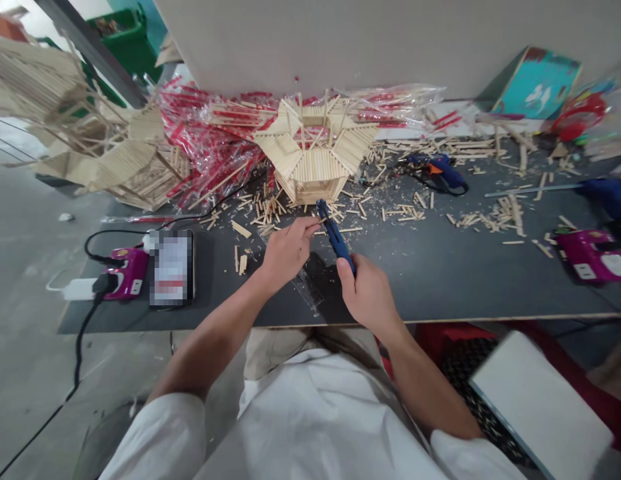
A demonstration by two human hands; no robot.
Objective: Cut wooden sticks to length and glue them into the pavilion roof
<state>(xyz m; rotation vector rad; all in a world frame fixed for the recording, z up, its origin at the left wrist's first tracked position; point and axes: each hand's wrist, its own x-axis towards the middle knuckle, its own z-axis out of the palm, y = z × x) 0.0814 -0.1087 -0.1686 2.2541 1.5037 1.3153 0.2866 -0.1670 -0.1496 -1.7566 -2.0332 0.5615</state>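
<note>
My right hand (pixel 367 293) is closed round the blue handles of a pair of cutters (pixel 333 235), whose jaws point up toward the model. My left hand (pixel 287 250) pinches a short wooden stick (pixel 320 221) and holds its end at the cutter's jaws. Just beyond both hands stands a pavilion-like model of wooden sticks (pixel 313 150) on the dark table (pixel 440 280). Cut stick pieces (pixel 263 210) lie scattered around the model's base.
A phone (pixel 171 268) and a pink device (pixel 125 272) with cables lie at the left. Blue glue guns (pixel 440 172) and another pink device (pixel 593 255) lie at the right. Red-wrapped stick packets (pixel 210 143) and larger stick structures (pixel 90 147) fill the back left.
</note>
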